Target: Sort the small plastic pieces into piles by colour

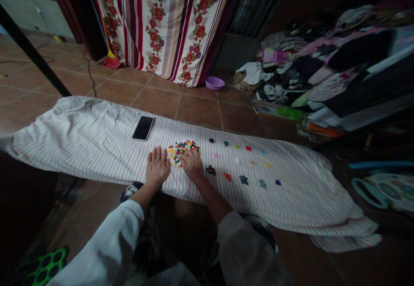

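A heap of small mixed-colour pieces [183,148], perhaps beads, lies on a striped cloth [106,148]. Flat on the cloth at the heap's left edge rests my left hand [158,166], its fingers stretched out. My right hand [192,163] reaches onto the heap's lower right side with its fingers bent down; whether a piece is between the fingertips is hidden. To the right lie small single-colour groups in loose rows, among them a black group [211,140], a red group [248,148], a brown group [211,170], an orange-red group [227,177] and a dark blue group [278,182].
A phone [143,128] lies on the cloth left of the heap. Beyond, on the tiled floor, are a purple basin [214,83] and a red broom [112,61] near a floral curtain [161,27]. Piled clothes [310,57] fill the right side.
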Action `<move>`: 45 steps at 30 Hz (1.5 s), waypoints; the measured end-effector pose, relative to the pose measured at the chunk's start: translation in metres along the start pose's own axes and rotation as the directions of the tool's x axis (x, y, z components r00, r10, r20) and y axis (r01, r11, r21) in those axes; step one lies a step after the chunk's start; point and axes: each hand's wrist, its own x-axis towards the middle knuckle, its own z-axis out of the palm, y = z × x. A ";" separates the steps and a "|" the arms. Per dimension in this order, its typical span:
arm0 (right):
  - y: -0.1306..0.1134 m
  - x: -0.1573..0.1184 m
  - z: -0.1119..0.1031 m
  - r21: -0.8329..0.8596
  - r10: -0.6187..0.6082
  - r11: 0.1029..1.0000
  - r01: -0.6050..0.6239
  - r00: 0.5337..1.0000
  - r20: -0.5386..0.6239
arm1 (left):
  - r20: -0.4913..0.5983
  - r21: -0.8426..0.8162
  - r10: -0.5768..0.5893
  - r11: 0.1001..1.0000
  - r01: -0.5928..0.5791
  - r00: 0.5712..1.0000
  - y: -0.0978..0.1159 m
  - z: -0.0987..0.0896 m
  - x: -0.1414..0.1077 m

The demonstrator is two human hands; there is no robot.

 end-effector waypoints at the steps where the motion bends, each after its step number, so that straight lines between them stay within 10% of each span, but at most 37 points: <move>1: -0.001 0.002 0.000 -0.015 0.009 1.000 -0.008 1.000 0.016 | 0.002 0.008 -0.001 1.000 0.001 1.000 0.000 0.000 0.000; 17: -0.029 0.024 -0.015 -0.236 0.154 0.967 -0.092 0.953 0.262 | -0.028 0.097 0.045 0.994 -0.042 0.999 -0.001 0.000 -0.003; 26: -0.023 0.020 -0.028 -0.122 0.144 0.984 -0.127 0.978 0.149 | -0.023 0.106 0.043 0.994 -0.040 0.999 0.001 -0.004 -0.002; 45: 0.124 -0.025 -0.062 0.021 0.493 0.868 -0.497 0.854 -0.168 | 0.010 0.109 0.019 0.994 -0.020 1.000 0.002 -0.004 -0.001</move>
